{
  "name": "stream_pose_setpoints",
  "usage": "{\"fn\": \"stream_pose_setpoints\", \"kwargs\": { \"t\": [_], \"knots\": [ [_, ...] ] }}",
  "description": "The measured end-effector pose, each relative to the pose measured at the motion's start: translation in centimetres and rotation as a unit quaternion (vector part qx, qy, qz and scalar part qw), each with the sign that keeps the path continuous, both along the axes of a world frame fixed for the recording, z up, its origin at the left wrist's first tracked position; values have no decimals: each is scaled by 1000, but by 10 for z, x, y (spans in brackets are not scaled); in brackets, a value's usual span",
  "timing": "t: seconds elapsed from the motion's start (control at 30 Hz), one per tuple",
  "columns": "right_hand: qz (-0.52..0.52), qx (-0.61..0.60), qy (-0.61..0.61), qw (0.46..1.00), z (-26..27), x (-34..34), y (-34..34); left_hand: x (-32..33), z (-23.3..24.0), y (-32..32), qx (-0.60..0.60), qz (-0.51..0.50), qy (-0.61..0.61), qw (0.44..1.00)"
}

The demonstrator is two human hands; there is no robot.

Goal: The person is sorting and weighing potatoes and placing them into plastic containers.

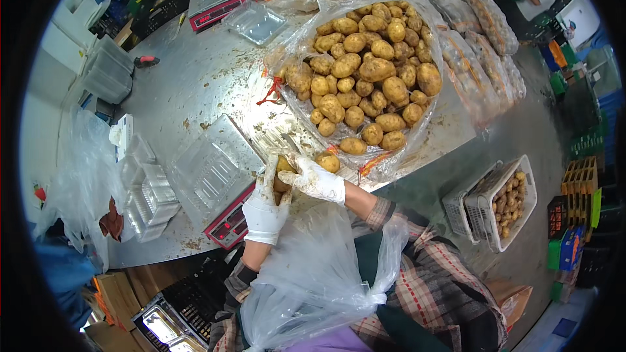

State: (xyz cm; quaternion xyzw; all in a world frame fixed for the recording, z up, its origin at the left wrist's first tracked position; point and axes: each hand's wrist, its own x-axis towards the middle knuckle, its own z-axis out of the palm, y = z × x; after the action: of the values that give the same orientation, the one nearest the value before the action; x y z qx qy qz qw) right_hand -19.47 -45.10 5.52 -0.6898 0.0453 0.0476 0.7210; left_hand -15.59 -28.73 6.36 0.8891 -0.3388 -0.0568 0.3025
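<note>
My left hand (266, 212), in a soiled white glove, is closed around a potato (282, 168). My right hand (315, 179), gloved likewise, grips the same potato from the right, its thumb across the front. Just beyond the fingers is a narrow dark strip (290, 143); what it is, I cannot tell. Another potato (327, 161) lies by the right knuckles. To the left, an empty clear plastic tray (210, 176) rests on a red-trimmed digital scale (230, 217). A large open plastic bag (425, 122) full of potatoes (376, 69) lies beyond my hands.
The metal table (166, 83) bears dirt crumbs. Stacked clear trays (149, 200) stand left, a second scale (217, 2) and tray (257, 22) at the back. Full potato bags (469, 68) lie right. White crates (525, 205), one holding potatoes, stand on the floor. A person (538, 0) is far right.
</note>
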Motion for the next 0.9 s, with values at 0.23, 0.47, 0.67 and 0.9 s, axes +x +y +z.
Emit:
{"fn": "stream_pose_setpoints", "kwargs": {
  "t": [0.23,0.47,0.67,0.9],
  "knots": [
    [-25,-12,-7,1000,3,-4,5,-3,3,-1,4,11,34,999],
    [-51,79,13,996,14,-1,13,-5,-2,-1,-29,8,-33,999],
    [-60,26,-9,998,9,1,13,1,2,4,-33,-6,-44,998],
    [-16,114,5,993,-1,24,15,19,-3,20,-105,-21,107,989]
  ]
}}
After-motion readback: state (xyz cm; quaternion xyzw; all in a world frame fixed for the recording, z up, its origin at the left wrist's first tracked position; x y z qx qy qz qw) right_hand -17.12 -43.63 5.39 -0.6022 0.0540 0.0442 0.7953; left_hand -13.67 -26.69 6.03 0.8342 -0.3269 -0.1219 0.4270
